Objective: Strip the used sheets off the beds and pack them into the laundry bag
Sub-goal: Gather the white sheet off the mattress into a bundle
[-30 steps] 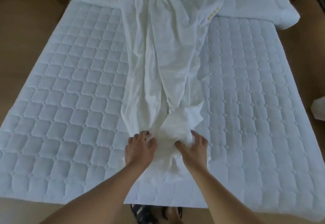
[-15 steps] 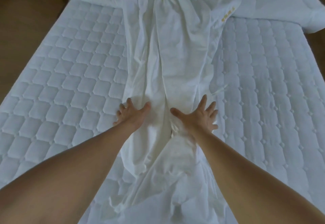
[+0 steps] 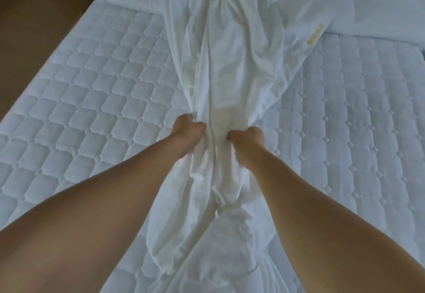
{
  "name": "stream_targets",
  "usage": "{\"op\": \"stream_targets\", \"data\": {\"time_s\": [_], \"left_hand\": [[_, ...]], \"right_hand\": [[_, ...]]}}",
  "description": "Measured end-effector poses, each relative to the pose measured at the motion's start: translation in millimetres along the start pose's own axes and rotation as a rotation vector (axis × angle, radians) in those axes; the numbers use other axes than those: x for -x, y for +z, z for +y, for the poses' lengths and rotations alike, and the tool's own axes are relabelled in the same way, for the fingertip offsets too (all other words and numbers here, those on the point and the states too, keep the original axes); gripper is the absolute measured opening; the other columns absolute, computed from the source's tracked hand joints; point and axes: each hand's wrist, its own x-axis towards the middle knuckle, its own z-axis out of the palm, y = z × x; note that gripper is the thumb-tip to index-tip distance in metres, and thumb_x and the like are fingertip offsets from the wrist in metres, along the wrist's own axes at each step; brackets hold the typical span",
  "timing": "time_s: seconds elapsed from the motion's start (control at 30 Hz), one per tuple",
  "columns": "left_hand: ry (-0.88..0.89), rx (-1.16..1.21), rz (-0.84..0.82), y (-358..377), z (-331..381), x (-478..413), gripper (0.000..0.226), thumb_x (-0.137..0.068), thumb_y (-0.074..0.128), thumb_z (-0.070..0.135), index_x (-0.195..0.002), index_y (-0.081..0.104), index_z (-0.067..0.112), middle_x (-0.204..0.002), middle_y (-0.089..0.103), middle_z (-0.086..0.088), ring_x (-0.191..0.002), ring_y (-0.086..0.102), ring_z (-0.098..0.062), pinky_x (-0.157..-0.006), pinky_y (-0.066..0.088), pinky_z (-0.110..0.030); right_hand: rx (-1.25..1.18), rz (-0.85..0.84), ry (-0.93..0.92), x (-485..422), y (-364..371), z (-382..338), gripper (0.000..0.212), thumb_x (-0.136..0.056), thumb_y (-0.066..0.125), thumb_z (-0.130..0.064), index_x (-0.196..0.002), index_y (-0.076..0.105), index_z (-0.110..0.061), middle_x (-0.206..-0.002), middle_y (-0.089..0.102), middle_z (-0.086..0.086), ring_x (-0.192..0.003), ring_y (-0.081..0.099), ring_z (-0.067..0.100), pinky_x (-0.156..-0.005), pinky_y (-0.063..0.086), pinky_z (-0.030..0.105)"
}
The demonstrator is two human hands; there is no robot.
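A white used sheet (image 3: 232,67) lies bunched into a long strip down the middle of the bed, from the pillows to the near edge. My left hand (image 3: 187,129) grips the strip's left side with curled fingers. My right hand (image 3: 246,136) grips its right side the same way, a hand's width away. Both arms reach forward over the crumpled near end of the sheet. A small yellow embroidered mark (image 3: 315,36) shows on a sheet corner at the upper right.
The quilted white mattress pad (image 3: 99,99) is bare on both sides of the strip. White pillows (image 3: 358,1) lie across the head of the bed. Brown floor (image 3: 34,21) runs along the bed's left side.
A second ago both hands held the sheet's near end. They then reached further up the strip with fingers spread flat, and now the fingers have closed around the fabric.
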Motion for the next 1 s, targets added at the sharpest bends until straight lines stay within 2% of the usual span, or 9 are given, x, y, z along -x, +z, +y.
{"op": "stream_targets", "data": {"time_s": [0.07,0.2,0.37,0.57,0.67,0.73,0.83,0.9,1.0], "left_hand": [[0.032,0.082,-0.020,-14,14,17,0.015,-0.092,0.053,0.017,-0.097,0.061,0.007,-0.083,0.060,-0.005,-0.067,0.055,-0.019,-0.055,0.040,-0.027],[0.112,0.222,0.045,-43,45,62,0.025,-0.091,0.050,0.017,-0.067,0.042,0.014,-0.065,0.045,0.002,-0.057,0.042,-0.015,-0.051,0.035,-0.024],[0.243,0.393,0.107,-77,70,153,0.036,-0.088,0.046,0.008,-0.062,0.024,0.019,-0.054,0.025,0.008,-0.037,0.025,-0.005,-0.035,0.020,-0.014],[0.144,0.393,0.075,-75,1,260,0.031,-0.087,0.047,0.009,-0.063,0.029,0.017,-0.052,0.034,0.010,-0.043,0.032,-0.004,-0.039,0.027,-0.015],[-0.009,0.147,-0.038,-54,-68,292,0.021,-0.079,0.046,0.032,-0.069,0.042,0.014,-0.067,0.051,0.000,-0.062,0.049,-0.019,-0.056,0.037,-0.030],[-0.108,-0.054,-0.114,-41,-114,304,0.022,-0.076,0.045,0.035,-0.072,0.048,0.013,-0.079,0.059,-0.006,-0.074,0.055,-0.025,-0.062,0.041,-0.034],[-0.159,-0.283,-0.112,-29,-159,309,0.019,-0.084,0.051,0.027,-0.083,0.060,0.010,-0.106,0.062,-0.012,-0.105,0.051,-0.028,-0.089,0.047,-0.045],[-0.108,-0.391,-0.044,-23,-168,304,0.039,-0.085,0.054,0.035,-0.113,0.064,0.010,-0.144,0.045,-0.006,-0.136,0.031,-0.027,-0.111,0.033,-0.048],[-0.140,-0.315,0.022,-16,-159,293,0.084,-0.084,0.053,0.061,-0.154,0.027,0.023,-0.167,-0.002,-0.001,-0.153,-0.005,-0.025,-0.118,0.013,-0.057]], "right_hand": [[-0.067,-0.017,-0.037,23,-8,-13,0.010,-0.086,0.061,-0.014,-0.079,0.054,-0.012,-0.082,0.062,0.007,-0.074,0.059,0.027,-0.067,0.051,0.033],[-0.217,0.097,-0.200,72,-35,-31,0.020,-0.092,0.051,-0.016,-0.073,0.051,-0.012,-0.068,0.052,0.001,-0.063,0.049,0.019,-0.055,0.039,0.029],[-0.424,0.207,-0.389,166,-71,-34,0.015,-0.092,0.050,-0.009,-0.078,0.054,-0.012,-0.065,0.049,-0.004,-0.058,0.045,0.010,-0.048,0.039,0.014],[-0.431,0.277,-0.324,270,-80,49,0.016,-0.088,0.055,-0.016,-0.074,0.059,-0.009,-0.060,0.057,-0.009,-0.060,0.053,0.009,-0.054,0.044,0.021],[-0.130,0.350,-0.206,290,-76,126,0.033,-0.094,0.059,-0.044,-0.086,0.062,-0.011,-0.083,0.063,-0.003,-0.085,0.058,0.018,-0.077,0.051,0.029],[0.203,0.392,-0.111,290,-75,181,0.051,-0.090,0.054,-0.062,-0.095,0.065,-0.012,-0.098,0.061,0.000,-0.105,0.052,0.025,-0.093,0.043,0.040],[0.358,0.392,0.133,285,-74,232,0.058,-0.082,0.061,-0.062,-0.110,0.069,-0.012,-0.136,0.052,0.002,-0.126,0.040,0.029,-0.103,0.038,0.048],[0.215,0.406,0.196,277,-76,237,0.074,-0.074,0.074,-0.055,-0.133,0.055,-0.015,-0.157,0.029,0.000,-0.140,0.028,0.029,-0.110,0.034,0.053],[-0.027,0.317,0.219,257,-75,230,0.127,-0.061,0.089,-0.047,-0.158,0.008,-0.036,-0.164,0.010,-0.002,-0.149,0.021,0.032,-0.113,0.035,0.058]]}}
